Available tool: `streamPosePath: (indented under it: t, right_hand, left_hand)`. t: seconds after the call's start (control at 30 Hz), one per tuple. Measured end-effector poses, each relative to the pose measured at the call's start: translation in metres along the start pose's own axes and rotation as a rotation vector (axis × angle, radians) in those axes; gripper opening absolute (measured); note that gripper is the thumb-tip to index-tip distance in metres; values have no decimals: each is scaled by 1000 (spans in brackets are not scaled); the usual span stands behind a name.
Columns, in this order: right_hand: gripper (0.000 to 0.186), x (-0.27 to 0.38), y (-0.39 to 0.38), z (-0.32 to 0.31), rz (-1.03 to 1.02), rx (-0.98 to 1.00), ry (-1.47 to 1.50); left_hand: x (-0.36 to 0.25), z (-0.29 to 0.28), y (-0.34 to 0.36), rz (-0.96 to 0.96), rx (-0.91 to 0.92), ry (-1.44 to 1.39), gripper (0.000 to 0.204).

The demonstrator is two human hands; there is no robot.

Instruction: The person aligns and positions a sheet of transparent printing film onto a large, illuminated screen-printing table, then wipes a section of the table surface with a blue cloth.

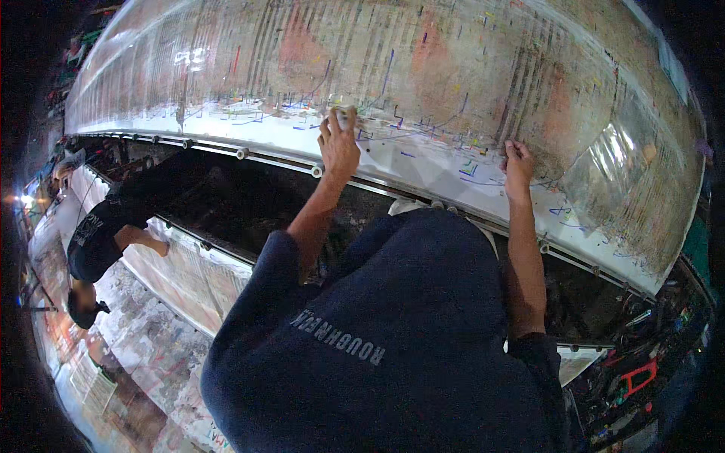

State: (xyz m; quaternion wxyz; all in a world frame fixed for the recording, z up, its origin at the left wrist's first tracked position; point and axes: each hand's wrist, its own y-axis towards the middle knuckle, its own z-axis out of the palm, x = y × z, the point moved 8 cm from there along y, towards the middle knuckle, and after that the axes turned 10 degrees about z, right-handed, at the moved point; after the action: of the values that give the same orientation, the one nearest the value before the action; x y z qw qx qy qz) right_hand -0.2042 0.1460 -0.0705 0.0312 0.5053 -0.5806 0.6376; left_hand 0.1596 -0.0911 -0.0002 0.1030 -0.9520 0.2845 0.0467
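Observation:
My left hand (340, 149) reaches over the near white edge of a long, stained table (260, 132). Its fingers curl around a small pale thing (344, 118) resting at the tabletop; its kind does not show clearly. To the right, my right hand (519, 167) is closed at the table surface, thumb and fingers drawn together. Whatever they may pinch is too small to make out. Short coloured marks and dark streaks cover the surface around both hands.
A crumpled clear plastic sheet (615, 155) lies on the table's right part. A metal rail with round fittings (317, 171) runs along the near edge. Another person (102, 238) bends by a second table (192, 264) at left. A red frame (640, 377) sits among clutter at lower right.

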Motion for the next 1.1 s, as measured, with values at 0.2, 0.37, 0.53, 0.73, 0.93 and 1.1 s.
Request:
streamPosePath:
  t: [0.2,0.37,0.53,0.73,0.93,1.1]
  right_hand:
    - [19,-10,6,-6,20,45,20]
    - [23,-8,-2,0,126,248,174]
    - [21,11,-21,4,-82,168,-139]
    - [27,24,-17,7,-405,-17,-746]
    - [35,23,-27,41,-269,-106,-925]
    - [37,22,-32,41,-232,-109,-964]
  left_hand:
    - [-43,5,-28,15,31,-120,55]
    - [-72,57,18,-120,153,-1158,37]
    - [-127,52,82,-260,270,-1579,35]
    - [-109,10,103,113,-53,-504,26]
    - [-55,21,113,29,50,-374,31]
    - [-30,35,115,64,59,-556,38]
